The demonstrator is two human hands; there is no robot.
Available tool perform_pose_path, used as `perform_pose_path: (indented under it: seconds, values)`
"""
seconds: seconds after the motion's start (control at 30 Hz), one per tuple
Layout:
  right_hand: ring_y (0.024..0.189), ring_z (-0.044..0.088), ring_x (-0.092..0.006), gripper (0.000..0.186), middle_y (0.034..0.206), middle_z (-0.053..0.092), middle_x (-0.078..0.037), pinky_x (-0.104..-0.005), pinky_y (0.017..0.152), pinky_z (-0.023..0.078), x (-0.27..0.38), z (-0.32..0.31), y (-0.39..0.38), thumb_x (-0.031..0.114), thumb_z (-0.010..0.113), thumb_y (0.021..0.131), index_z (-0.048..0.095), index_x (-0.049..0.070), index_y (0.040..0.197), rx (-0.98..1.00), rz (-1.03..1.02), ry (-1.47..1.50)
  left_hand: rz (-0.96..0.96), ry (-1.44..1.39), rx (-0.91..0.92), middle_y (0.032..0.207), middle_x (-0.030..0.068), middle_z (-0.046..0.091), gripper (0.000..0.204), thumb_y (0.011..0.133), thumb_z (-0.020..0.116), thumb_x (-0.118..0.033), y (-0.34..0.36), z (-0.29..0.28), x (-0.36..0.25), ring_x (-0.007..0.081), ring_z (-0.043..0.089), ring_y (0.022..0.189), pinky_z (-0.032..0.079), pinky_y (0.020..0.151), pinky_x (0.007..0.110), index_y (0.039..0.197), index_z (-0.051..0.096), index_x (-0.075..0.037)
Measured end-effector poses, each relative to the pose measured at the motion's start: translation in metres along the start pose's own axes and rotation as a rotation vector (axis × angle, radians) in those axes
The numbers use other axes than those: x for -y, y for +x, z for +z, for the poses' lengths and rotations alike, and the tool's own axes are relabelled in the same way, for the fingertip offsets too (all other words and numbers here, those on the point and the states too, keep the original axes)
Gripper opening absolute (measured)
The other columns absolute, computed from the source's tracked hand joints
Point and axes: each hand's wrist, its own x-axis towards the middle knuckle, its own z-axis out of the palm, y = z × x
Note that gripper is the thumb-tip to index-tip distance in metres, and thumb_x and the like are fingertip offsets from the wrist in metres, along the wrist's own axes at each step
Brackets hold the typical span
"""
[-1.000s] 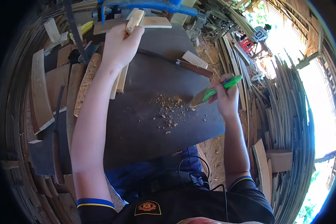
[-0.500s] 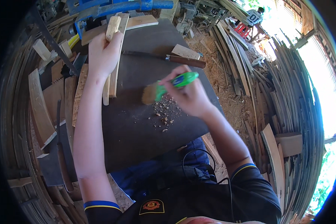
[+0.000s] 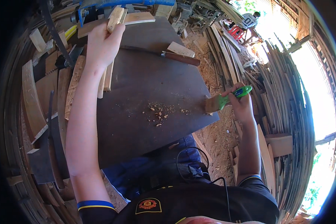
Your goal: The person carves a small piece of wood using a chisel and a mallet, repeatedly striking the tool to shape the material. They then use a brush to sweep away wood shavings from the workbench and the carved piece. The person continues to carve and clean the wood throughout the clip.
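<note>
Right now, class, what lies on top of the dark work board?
On the dark board lie scattered wood chips, a wooden-handled blade and a small wood block. The left hand presses wood strips down; whatever lies beneath the hand and forearm is covered.

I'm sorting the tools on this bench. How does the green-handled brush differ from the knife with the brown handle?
The brush has a bright green handle; the knife has a dark brown one. The brush is held in the right hand at the dark board's right edge; the knife lies untouched at the far side. The brush ends in short, broad bristles; the knife has a long, thin blade. Both are hand tools with handles.
</note>
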Motion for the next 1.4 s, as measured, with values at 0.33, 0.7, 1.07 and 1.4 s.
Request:
perform_pose_path:
  seconds: [0.33,0.7,1.07,1.4]
  values:
    - [0.077,0.064,-0.0121,0.011,0.091,0.068,-0.007,-0.0261,0.069,0.05,0.071,0.074,-0.007,-0.006,0.058,0.085,0.056,0.001,0.092,0.072,-0.346,0.004,0.066,-0.057,-0.03,0.06,0.0151,0.06,0.036,0.086,0.062,-0.033,0.003,-0.001,0.006,0.0251,0.062,0.058,0.047,0.059,0.038,0.081,0.064,0.003]
    - [0.082,0.068,-0.0195,0.019,0.093,0.067,-0.009,-0.0323,0.072,0.054,0.101,0.192,-0.051,-0.005,0.062,0.082,0.06,0.002,0.099,0.673,-0.363,0.343,0.063,-0.037,0.04,0.057,0.0128,0.059,0.031,0.086,0.059,-0.026,0.008,-0.023,-0.008,0.0193,0.062,0.058,0.047,0.057,0.036,0.076,0.063,0.004]
    - [0.053,0.055,-0.0144,0.008,0.08,0.059,-0.009,-0.0255,0.046,0.043,0.013,-0.032,-0.043,0.001,0.056,0.088,0.05,0.006,0.089,-0.085,-0.085,-0.441,0.285,-0.039,0.219,0.058,0.0176,0.059,0.03,0.086,0.054,-0.019,-0.031,-0.057,-0.088,0.0296,0.06,0.052,0.051,0.053,0.039,0.078,0.06,0.01]
    - [0.104,0.064,-0.0305,0.021,0.114,0.062,-0.015,-0.0378,0.088,0.051,0.072,0.157,-0.073,-0.004,0.07,0.074,0.069,0.006,0.093,0.839,-0.485,0.516,0.578,-0.018,0.058,0.078,0.0009,0.065,0.019,0.093,0.061,-0.017,-0.036,-0.049,-0.103,0.0081,0.059,0.07,0.044,0.062,0.026,0.1,0.066,0.0]
